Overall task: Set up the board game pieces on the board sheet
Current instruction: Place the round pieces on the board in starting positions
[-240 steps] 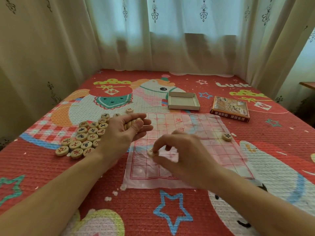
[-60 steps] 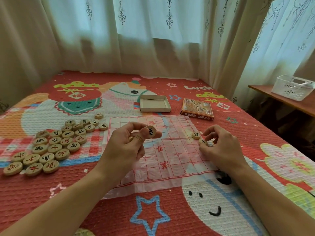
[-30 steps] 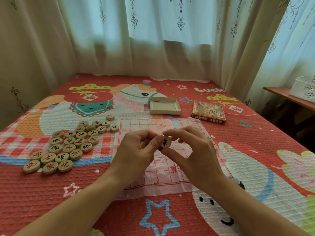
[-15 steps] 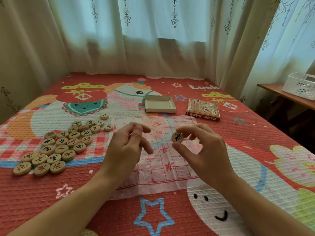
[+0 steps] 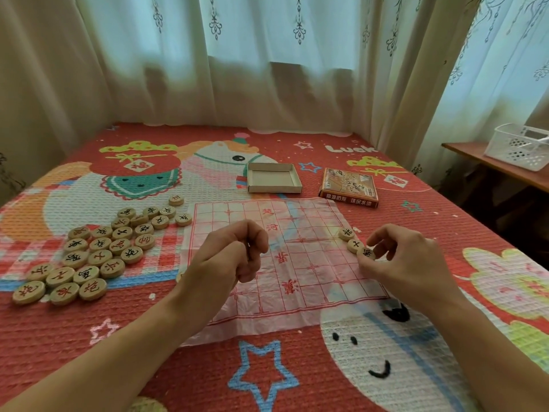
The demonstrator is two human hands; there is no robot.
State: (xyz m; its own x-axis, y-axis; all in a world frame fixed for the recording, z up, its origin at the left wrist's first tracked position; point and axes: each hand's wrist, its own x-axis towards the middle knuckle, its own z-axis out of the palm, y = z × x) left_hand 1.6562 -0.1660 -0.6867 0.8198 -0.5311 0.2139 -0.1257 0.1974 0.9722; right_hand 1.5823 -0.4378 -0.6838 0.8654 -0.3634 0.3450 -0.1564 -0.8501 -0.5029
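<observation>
Step in hand: seating one piece in the edge row. The right hand [image 5: 407,263] pinches a round black-marked wooden disc [image 5: 366,253] between thumb and fingertips in a narrow grip. The disc is low at the right edge of the thin translucent plastic board sheet [image 5: 297,230] with the red grid. It is touching or just beside the nearer of two placed wooden discs [image 5: 346,233] lined up there.

The left hand [image 5: 231,257] hangs over the sheet's middle with its fingers curled tight. I cannot tell whether it hides more pieces (nothing shows). The loose pile of wooden discs [image 5: 98,248], with red and black marks, lies on the red cartoon-print bedspread [image 5: 267,376] left of the sheet, off it.

Next, by my judgement: let go gently, since the sheet is flimsy and wrinkled. Check that the disc sits on a grid crossing in line with its neighbours, then take the next piece.

Half a second ago this disc was up in the air over the sheet's centre. A second ago both hands pinched it. Two seconds ago the left hand alone held it up, and the right edge held only two discs.
</observation>
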